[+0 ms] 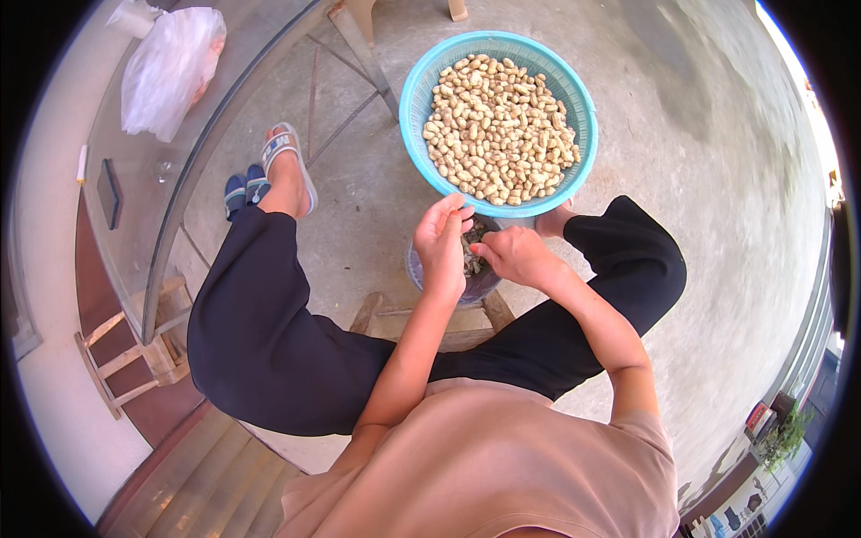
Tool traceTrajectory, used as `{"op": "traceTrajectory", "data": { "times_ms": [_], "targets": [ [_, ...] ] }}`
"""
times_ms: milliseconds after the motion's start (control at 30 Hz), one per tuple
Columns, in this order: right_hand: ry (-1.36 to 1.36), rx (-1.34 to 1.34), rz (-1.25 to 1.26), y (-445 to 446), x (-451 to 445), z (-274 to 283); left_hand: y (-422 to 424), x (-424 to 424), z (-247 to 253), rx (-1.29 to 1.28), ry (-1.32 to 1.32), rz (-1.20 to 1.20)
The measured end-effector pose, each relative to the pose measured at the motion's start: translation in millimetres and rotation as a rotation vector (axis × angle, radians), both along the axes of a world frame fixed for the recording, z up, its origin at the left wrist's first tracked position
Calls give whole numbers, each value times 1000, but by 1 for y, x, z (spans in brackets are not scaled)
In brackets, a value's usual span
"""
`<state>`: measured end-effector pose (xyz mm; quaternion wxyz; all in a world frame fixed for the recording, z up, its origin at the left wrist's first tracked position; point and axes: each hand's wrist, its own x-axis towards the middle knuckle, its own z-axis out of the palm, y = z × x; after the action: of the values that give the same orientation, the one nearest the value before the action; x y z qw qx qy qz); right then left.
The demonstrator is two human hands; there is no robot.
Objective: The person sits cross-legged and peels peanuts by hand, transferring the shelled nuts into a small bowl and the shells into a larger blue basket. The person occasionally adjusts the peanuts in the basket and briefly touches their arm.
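My left hand (440, 241) is turned partly palm up with its fingers bent and the thumb against them. Whatever it may hold is hidden. Just right of it, my right hand (516, 256) is curled, thumb and forefinger pinched together; I cannot tell if anything is between them. Both hands are over a dark bucket (481, 290), which contains broken shells (473, 259) and is partly covered by my hands. Beyond them stands a turquoise plastic basket (412, 149) with a pile of unshelled peanuts (501, 131). Its near rim overlaps the bucket in view.
To the left is a glass-topped table (138, 262) carrying a white plastic bag (171, 74) and a dark phone-like object (109, 194). Blue slippers (235, 194) lie near my left foot. A wooden stool (158, 360) is at the lower left. Concrete floor (726, 222) extends right.
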<state>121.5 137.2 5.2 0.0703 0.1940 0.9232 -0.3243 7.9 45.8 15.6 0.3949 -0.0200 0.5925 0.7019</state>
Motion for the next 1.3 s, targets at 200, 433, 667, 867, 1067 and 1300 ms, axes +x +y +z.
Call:
{"op": "traceTrajectory", "data": {
  "times_ms": [200, 433, 667, 867, 1067, 1300],
  "targets": [
    [105, 144, -288, 41, -5, 29, 0, 3, 0, 16, -62, -19],
    [321, 403, -387, 65, -6, 13, 0, 6, 0, 15, -109, -46],
    [221, 343, -334, 59, -11, -5, 0, 5, -1, 26, -116, -49],
    [321, 208, -213, 49, -22, 3, 1, 7, -4, 40, -121, -53],
    [187, 322, -255, 59, -21, -2, 1, 7, -2, 44, -150, -44],
    [138, 394, -380, 77, -8, -2, 2, 8, -1, 31, -164, -54]
  ]
}}
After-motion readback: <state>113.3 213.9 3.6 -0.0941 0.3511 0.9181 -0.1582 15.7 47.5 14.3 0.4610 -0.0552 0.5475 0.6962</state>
